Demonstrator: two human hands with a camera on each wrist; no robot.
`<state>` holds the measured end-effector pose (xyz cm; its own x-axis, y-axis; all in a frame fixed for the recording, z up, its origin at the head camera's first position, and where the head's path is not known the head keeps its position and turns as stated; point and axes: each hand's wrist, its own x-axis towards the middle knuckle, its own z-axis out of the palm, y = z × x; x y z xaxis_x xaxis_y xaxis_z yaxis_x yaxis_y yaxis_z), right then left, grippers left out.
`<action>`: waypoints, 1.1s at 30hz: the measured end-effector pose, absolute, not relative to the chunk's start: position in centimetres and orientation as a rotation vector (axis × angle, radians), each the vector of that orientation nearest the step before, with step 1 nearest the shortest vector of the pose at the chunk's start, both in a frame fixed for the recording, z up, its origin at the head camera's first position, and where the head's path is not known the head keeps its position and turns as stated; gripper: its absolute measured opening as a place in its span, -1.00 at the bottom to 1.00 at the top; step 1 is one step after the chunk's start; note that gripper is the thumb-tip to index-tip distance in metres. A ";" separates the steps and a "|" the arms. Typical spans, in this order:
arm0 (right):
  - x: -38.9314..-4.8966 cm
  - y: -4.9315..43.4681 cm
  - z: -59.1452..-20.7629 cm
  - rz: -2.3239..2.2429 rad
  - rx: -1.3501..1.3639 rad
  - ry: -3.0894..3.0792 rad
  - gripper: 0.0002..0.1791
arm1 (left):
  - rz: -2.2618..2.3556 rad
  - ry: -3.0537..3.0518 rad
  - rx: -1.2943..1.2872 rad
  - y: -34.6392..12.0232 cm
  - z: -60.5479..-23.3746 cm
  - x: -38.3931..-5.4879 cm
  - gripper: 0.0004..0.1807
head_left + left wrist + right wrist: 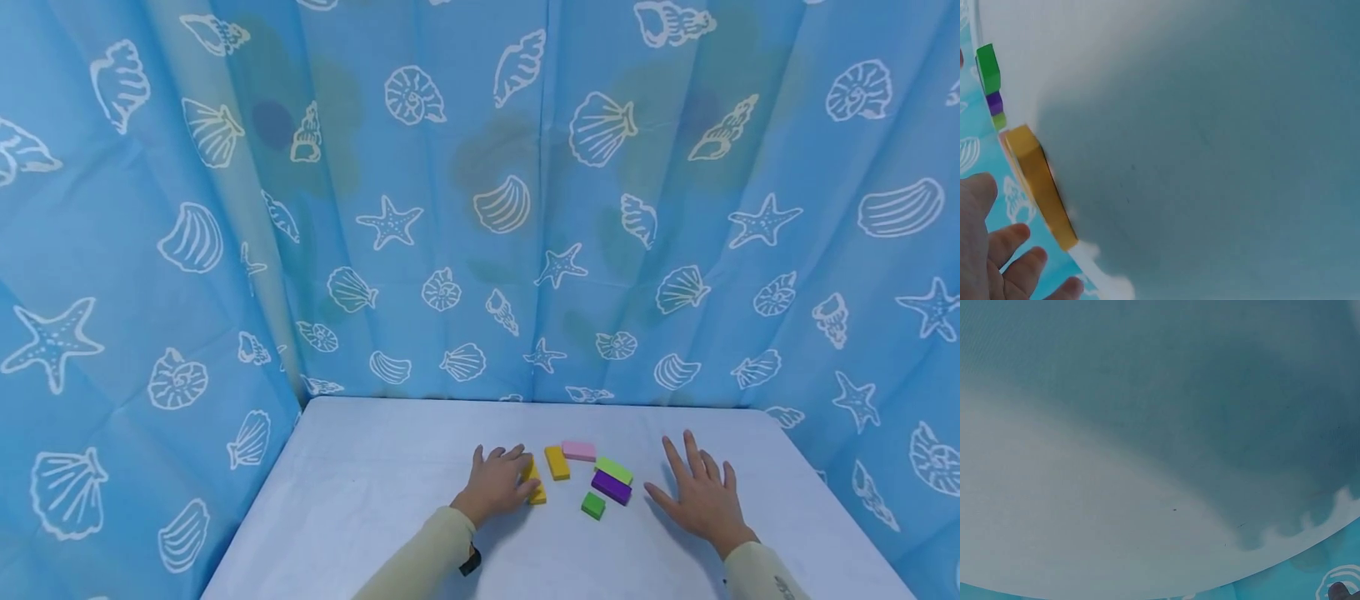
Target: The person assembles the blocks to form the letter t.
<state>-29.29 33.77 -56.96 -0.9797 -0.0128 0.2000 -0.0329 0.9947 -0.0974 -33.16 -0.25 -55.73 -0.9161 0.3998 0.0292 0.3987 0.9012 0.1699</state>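
A yellow block (537,492) lies on the table, partly covered by my left hand (497,483). That hand's fingers are loosely bent and spread, and in the left wrist view they show a gap from the long yellow block (1041,184). A second yellow block (557,462) lies just right of it, beside a pink block (579,451). Further right are a light green block (614,471), a purple block (612,487) against it, and a small green block (593,505). My right hand (702,500) holds nothing, fingers spread, right of the purple block.
The white table (360,475) meets a blue shell-print curtain (450,250) along its back and sides. A dark band (470,561) shows at my left wrist. In the right wrist view, the hand's shadow falls on the table surface (1085,506).
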 end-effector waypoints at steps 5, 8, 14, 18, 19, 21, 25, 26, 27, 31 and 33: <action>-29.2 33.9 -56.9 0.146 0.007 -2.947 0.02 | 0.283 3.024 0.668 0.4 -55.9 -33.0 -0.42; -29.2 33.9 -56.8 0.148 -0.007 -2.962 0.01 | 0.275 3.014 0.684 0.4 -56.0 -32.9 -0.41; -29.2 33.8 -56.5 0.158 -0.011 -2.975 0.00 | 0.243 2.986 0.718 0.0 -56.1 -32.9 -0.37; -29.2 34.1 -56.6 0.161 -0.019 -2.993 0.01 | 0.199 2.947 0.788 -0.7 -56.0 -33.1 -0.38; -29.3 34.1 -56.6 0.164 -0.021 -3.001 0.01 | 0.184 2.936 0.799 -1.0 -55.9 -33.1 -0.38; -29.4 34.1 -56.6 0.174 -0.023 -3.008 0.01 | 0.159 2.925 0.819 -1.6 -55.6 -33.1 -0.39; -29.5 34.2 -56.4 0.195 -0.028 -3.004 0.00 | 0.122 2.910 0.842 -2.6 -55.1 -33.0 -0.41; -29.6 34.1 -56.3 0.199 -0.028 -3.005 0.00 | 0.117 2.910 0.845 -2.8 -55.0 -32.9 -0.41; -29.6 34.0 -56.2 0.203 -0.023 -3.005 0.00 | 0.110 2.910 0.850 -3.0 -55.0 -32.9 -0.41; -29.7 33.5 -56.1 0.203 -0.002 -3.004 -0.01 | 0.067 2.912 0.863 -4.1 -55.1 -32.6 -0.40; -29.9 33.2 -56.0 0.197 0.014 -2.999 -0.02 | 0.057 2.915 0.865 -4.6 -55.3 -32.6 -0.40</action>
<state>-29.89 33.18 -56.02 -0.9907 -0.0001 0.1360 -0.0179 0.9914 -0.1296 -32.58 -4.64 -55.26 -0.8336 0.5458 -0.0850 0.5421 0.8379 0.0642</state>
